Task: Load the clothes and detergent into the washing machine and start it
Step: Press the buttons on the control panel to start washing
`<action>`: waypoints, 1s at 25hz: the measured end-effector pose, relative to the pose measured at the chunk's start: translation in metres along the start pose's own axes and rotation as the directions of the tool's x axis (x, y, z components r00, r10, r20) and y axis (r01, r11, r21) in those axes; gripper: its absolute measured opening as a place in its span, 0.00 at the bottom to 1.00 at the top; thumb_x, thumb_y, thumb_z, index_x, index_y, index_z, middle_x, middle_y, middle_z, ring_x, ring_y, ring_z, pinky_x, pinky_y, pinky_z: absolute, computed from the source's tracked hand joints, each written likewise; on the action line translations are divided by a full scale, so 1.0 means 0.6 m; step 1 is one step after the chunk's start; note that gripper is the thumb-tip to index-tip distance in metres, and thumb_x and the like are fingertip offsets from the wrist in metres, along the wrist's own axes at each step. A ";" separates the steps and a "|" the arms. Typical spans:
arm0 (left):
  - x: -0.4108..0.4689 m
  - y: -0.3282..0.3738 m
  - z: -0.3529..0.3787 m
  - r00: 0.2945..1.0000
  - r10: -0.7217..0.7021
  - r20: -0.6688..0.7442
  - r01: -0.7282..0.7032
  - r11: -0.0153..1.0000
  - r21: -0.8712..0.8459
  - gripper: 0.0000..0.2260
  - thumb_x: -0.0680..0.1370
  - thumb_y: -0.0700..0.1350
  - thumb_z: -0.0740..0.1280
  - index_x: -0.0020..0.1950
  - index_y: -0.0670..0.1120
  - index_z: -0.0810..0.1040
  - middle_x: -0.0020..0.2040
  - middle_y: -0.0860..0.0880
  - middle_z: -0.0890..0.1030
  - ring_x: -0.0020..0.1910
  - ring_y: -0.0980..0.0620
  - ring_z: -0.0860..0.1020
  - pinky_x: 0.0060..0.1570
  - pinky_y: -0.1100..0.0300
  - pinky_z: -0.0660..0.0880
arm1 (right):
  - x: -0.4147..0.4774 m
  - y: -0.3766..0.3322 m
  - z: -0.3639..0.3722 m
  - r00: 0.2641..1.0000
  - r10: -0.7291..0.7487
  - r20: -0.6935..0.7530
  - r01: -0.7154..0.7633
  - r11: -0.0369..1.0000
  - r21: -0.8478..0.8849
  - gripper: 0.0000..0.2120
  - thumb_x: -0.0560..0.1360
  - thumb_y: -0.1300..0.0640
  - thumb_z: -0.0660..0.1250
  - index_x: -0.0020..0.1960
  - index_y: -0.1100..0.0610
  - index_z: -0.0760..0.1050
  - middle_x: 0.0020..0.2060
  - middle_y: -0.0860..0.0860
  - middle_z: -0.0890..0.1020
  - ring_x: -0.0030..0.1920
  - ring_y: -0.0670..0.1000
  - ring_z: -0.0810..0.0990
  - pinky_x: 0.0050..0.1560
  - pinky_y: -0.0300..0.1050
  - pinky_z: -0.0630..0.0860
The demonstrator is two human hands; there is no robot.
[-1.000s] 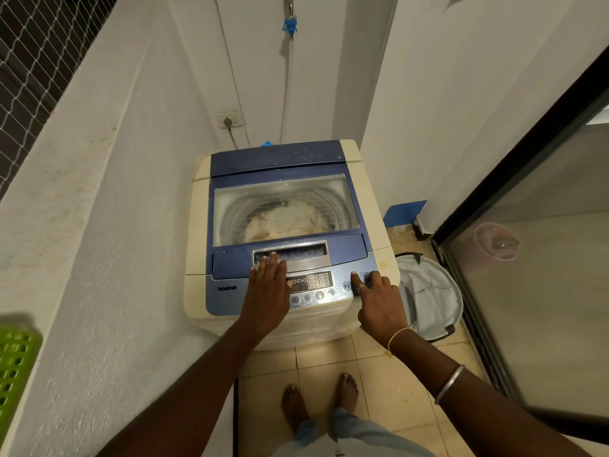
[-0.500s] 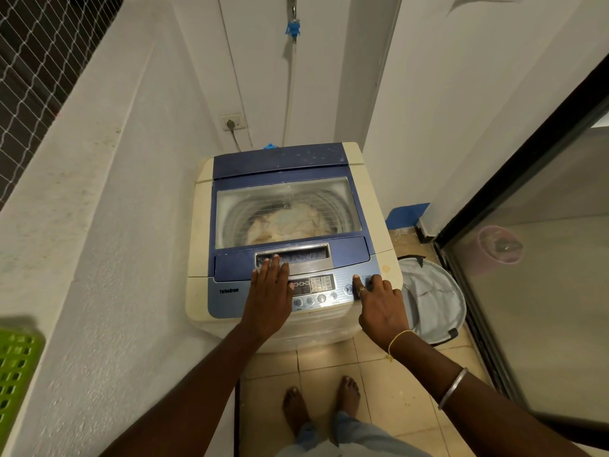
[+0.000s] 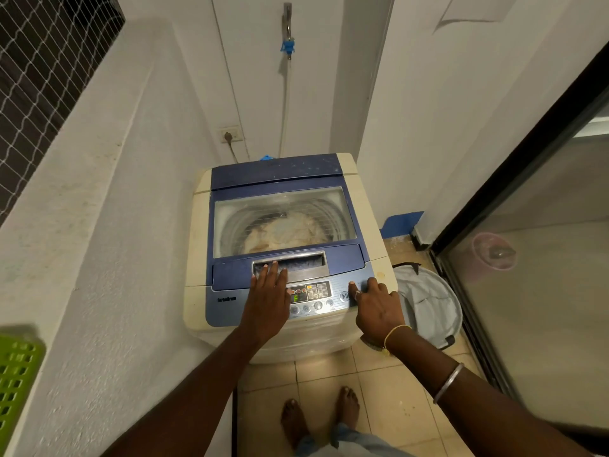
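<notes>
Our cream-and-blue plastic top-loading washing machine (image 3: 359, 206) stands in the white corner, lid closed. Its grey control panel (image 3: 324, 290) has just lit, with a green figure and orange lamps where it was dark. We judge the power on and start still to press. Our left hand (image 3: 268, 291) lies flat on the machine's lid, fingers straight and together. Our right hand (image 3: 375, 308) presses one extended finger at the panel's right end. Pale crumpled clothes (image 3: 290, 230) show through the machine's glossy window.

The word "TurboDrum" stood in white letters at the left end of the washing machine's (image 3: 357, 206) blue control panel (image 3: 227, 313). Its small display (image 3: 297, 297) showed a lit green "F". A round button (image 3: 344, 295) bore a play-and-pause sign. The other button labels were too small to read.
</notes>
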State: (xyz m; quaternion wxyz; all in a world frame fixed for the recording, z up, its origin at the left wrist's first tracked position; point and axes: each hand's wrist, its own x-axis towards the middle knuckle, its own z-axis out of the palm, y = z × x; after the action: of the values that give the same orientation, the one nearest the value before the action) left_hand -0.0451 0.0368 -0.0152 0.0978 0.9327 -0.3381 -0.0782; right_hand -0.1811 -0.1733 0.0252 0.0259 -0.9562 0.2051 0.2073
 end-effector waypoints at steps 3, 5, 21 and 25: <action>0.000 -0.007 -0.008 0.999 0.005 0.035 -0.005 1.000 0.000 0.25 0.82 0.48 0.62 0.77 0.43 0.64 0.79 0.40 0.63 0.78 0.39 0.61 0.76 0.41 0.59 | -0.008 -0.004 -0.005 1.000 -0.003 -0.030 0.003 1.000 0.029 0.29 0.77 0.56 0.61 0.78 0.51 0.58 0.66 0.56 0.69 0.63 0.58 0.72 0.60 0.52 0.70; -0.002 -0.012 -0.013 0.998 -0.008 0.056 0.007 1.000 0.015 0.32 0.78 0.49 0.70 0.78 0.43 0.63 0.79 0.40 0.62 0.79 0.39 0.59 0.76 0.41 0.58 | -0.015 -0.020 -0.010 0.997 -0.025 -0.069 0.028 0.999 0.042 0.27 0.76 0.58 0.61 0.75 0.53 0.62 0.63 0.55 0.73 0.61 0.57 0.73 0.58 0.51 0.71; -0.065 -0.061 0.016 0.992 -0.125 -0.031 0.122 0.989 -0.082 0.23 0.82 0.43 0.62 0.77 0.40 0.65 0.78 0.38 0.64 0.78 0.36 0.61 0.74 0.39 0.60 | -0.055 -0.211 0.023 0.937 -0.349 -0.019 0.346 0.933 -0.104 0.38 0.75 0.50 0.62 0.81 0.57 0.50 0.62 0.58 0.76 0.58 0.60 0.78 0.59 0.56 0.68; -0.071 -0.075 0.026 0.987 -0.144 -0.064 0.138 0.986 -0.088 0.23 0.81 0.42 0.62 0.76 0.40 0.68 0.76 0.37 0.67 0.76 0.35 0.65 0.72 0.39 0.61 | -0.061 -0.224 0.034 0.936 -0.352 -0.008 0.350 0.932 -0.097 0.39 0.76 0.51 0.61 0.81 0.59 0.48 0.60 0.58 0.77 0.57 0.60 0.78 0.58 0.55 0.68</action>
State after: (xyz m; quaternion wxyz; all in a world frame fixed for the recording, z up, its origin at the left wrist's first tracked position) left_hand -0.0527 0.0961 -0.0376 0.1428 0.9516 -0.2639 -0.0662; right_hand -0.1653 -0.0334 0.0169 0.0149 -0.9801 0.0212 0.1968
